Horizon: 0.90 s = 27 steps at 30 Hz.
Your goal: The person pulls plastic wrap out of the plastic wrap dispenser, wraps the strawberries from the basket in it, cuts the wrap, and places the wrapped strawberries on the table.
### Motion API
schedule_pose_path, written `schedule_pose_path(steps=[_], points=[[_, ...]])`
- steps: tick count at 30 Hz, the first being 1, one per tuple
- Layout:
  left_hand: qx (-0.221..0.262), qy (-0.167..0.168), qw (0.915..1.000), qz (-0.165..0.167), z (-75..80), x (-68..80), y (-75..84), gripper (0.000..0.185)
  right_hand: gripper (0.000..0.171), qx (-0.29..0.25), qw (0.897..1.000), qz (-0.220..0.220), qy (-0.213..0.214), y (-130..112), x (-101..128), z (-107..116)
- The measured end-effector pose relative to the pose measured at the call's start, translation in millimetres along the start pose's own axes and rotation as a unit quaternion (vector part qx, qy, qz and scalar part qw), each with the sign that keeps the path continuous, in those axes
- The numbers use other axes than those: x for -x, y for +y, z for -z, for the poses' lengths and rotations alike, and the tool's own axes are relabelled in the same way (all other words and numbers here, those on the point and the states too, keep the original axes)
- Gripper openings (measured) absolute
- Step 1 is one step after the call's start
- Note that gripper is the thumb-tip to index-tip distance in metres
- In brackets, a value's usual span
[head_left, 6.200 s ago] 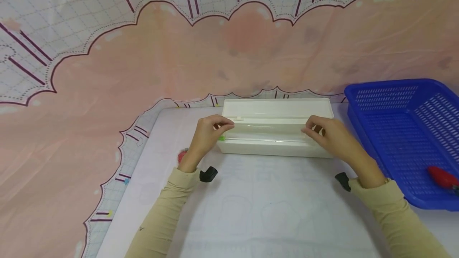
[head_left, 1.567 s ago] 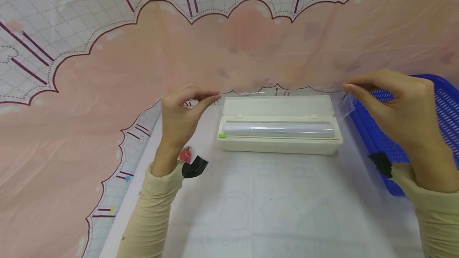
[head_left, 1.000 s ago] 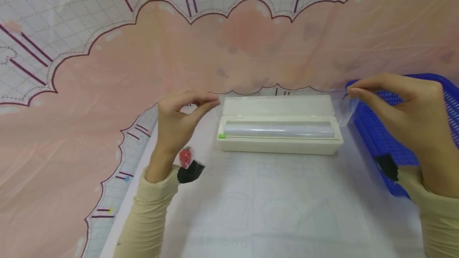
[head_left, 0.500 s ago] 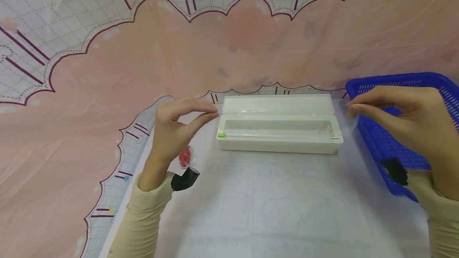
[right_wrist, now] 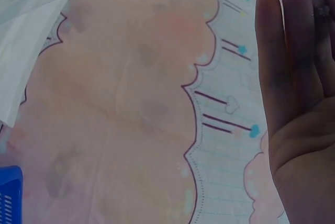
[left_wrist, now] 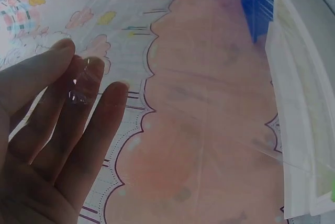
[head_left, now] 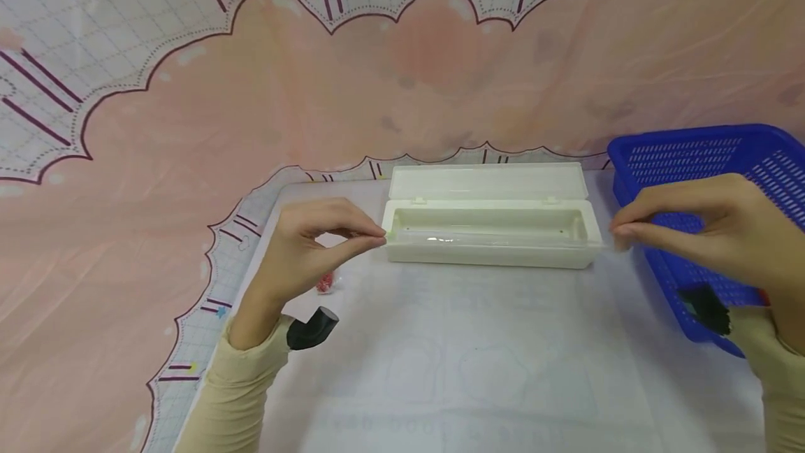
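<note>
Our left hand [head_left: 308,247] hovers at nine o'clock, thumb and forefinger pinched, fingertips [left_wrist: 89,72] aimed toward three o'clock. Our right hand [head_left: 704,233] hovers at three o'clock, also pinching, fingertips aimed toward nine o'clock. Both forearms run back toward six o'clock in beige sleeves.

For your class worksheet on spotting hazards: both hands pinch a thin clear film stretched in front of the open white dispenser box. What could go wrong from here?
1. The film is held only at its edges by the left hand and right hand; it may slip out or fold onto itself.
2. Lowered, it could catch on the open dispenser box and crease.
3. The right hand is close to the blue basket; the film might snag its rim.
</note>
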State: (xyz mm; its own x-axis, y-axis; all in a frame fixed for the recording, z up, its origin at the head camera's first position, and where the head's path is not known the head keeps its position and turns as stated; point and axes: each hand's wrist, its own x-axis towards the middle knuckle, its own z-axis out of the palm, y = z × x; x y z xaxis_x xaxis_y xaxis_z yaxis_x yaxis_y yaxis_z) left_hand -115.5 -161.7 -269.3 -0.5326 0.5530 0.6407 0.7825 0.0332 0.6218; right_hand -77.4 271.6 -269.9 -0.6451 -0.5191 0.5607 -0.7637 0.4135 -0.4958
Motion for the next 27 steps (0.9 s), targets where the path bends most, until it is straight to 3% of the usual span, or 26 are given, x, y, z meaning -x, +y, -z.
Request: schedule_pose_path(steps=[6, 8, 13, 19, 27], points=[[0.032, -0.042, 0.9986, 0.009, -0.6, 16.4, -1.3, 0.015, 0.023, -0.063, 0.995, 0.024, -0.067, 3.6, 5.8, -6.1], [0.04, -0.052, 0.9978, 0.013, -1.7, 22.1, -1.9, 0.01, 0.027, -0.05, 0.994, 0.024, -0.089, 2.1, 7.9, -7.5], [0.055, -0.09, 0.9935, 0.044, -5.4, 32.8, -4.2, 0.017, 0.031, -0.102, 0.986, 0.037, -0.126, 3.9, 12.8, -13.0], [0.076, -0.142, 0.9828, 0.091, -11.3, 45.7, -7.7, 0.019, 0.042, -0.19, 0.966, 0.028, -0.174, 6.9, 21.8, -23.5], [0.093, -0.166, 0.9751, 0.115, -19.8, 64.6, -14.5, 0.012, 0.037, -0.262, 0.928, -0.034, -0.263, 9.9, 32.3, -40.3]])
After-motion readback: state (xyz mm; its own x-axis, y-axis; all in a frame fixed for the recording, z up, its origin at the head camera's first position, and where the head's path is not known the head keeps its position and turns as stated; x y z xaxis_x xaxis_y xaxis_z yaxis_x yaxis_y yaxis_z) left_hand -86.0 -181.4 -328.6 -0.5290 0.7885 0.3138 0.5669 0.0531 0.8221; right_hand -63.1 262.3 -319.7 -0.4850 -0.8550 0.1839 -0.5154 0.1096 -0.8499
